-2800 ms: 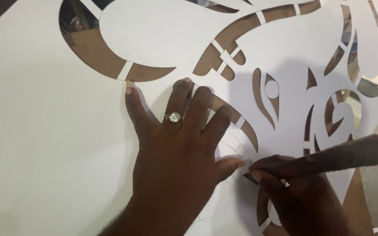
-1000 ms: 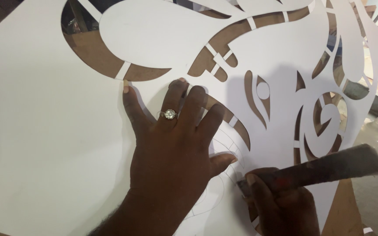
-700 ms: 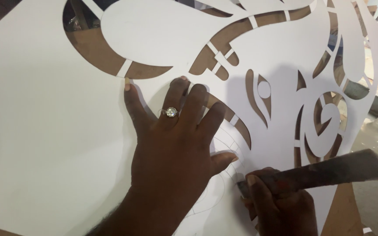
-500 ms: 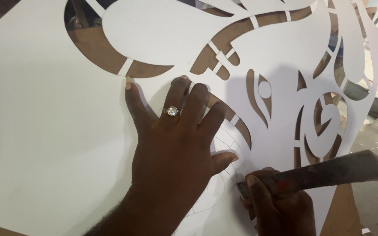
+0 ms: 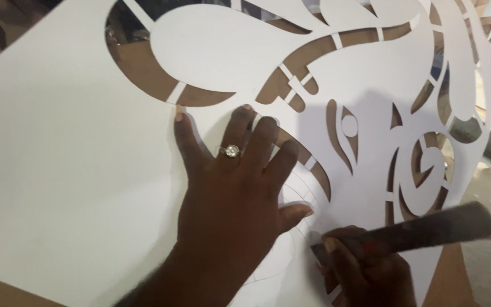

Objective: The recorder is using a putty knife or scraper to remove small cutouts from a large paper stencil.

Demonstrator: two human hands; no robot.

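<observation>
Nearest, right hand (image 5: 365,273) clenched round dark flat blade tool (image 5: 427,230), tip on white cut-out sheet (image 5: 63,170). Left hand (image 5: 231,199) splayed flat, pinning sheet beside cut. Best keep pressure close, follow pencilled curves (image 5: 299,196), mind thin bridges beyond.

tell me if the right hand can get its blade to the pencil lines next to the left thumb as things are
Probably yes. The right hand holds the dark blade close beside the left hand, whose thumb sits beside the curved lines on the white sheet; nothing lies between.
</observation>
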